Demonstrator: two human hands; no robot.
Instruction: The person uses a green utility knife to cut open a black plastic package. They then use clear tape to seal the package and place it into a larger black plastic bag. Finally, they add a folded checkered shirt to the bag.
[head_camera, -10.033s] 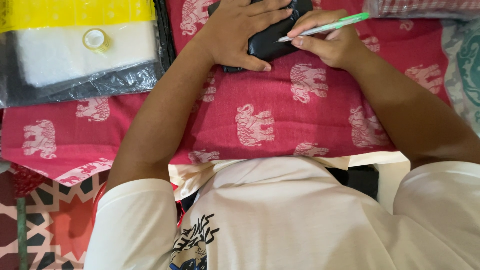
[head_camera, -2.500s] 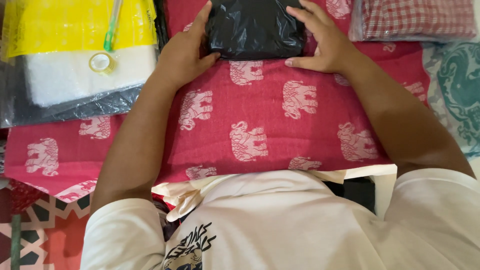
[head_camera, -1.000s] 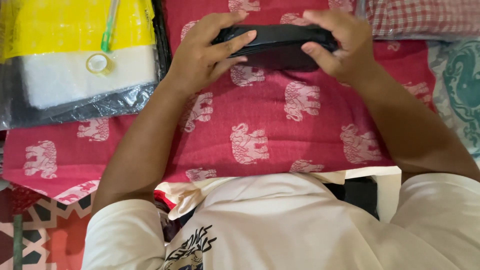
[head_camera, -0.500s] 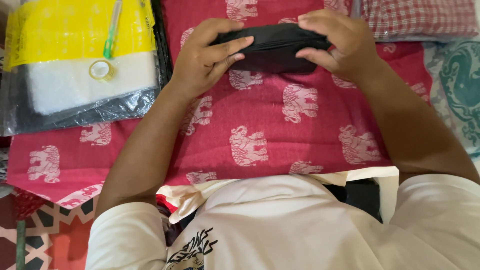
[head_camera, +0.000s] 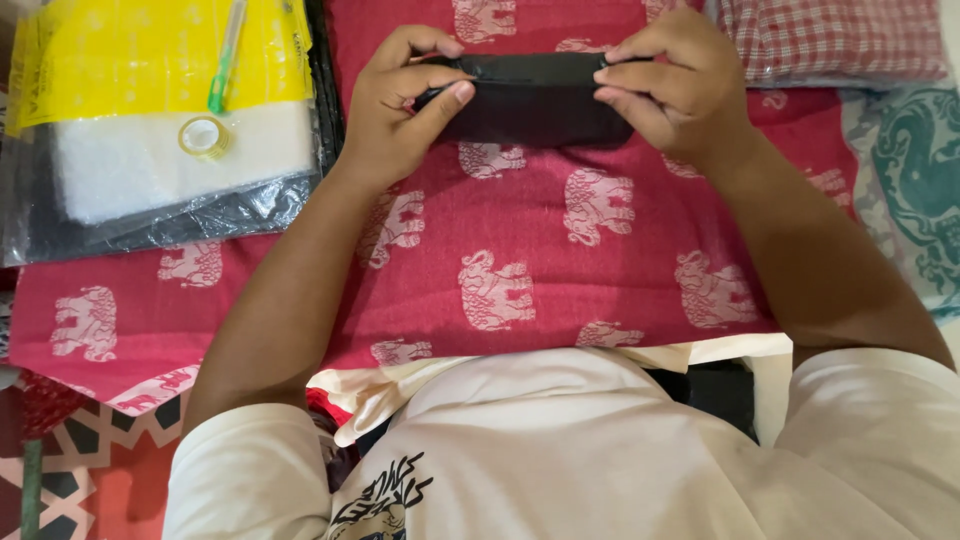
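A black plastic-wrapped packet (head_camera: 530, 98) is held up a little above the red cloth with white elephant prints (head_camera: 530, 250). My left hand (head_camera: 395, 105) grips its left end, thumb stretched along the front. My right hand (head_camera: 675, 85) pinches its right end with fingers curled over the top edge. Both forearms reach forward from my white shirt at the bottom of the view.
At the left lies a stack of yellow and white plastic bags (head_camera: 150, 120) with a green pen (head_camera: 225, 60) and a small roll of clear tape (head_camera: 203, 135) on top. A checked red cloth bundle (head_camera: 830, 40) sits top right, a teal patterned cloth (head_camera: 920, 190) at the right edge.
Ten seconds ago my right hand held the green pen over the packet; the pen now lies on the bags. Since then both hands lifted the flat packet and folded it narrower.
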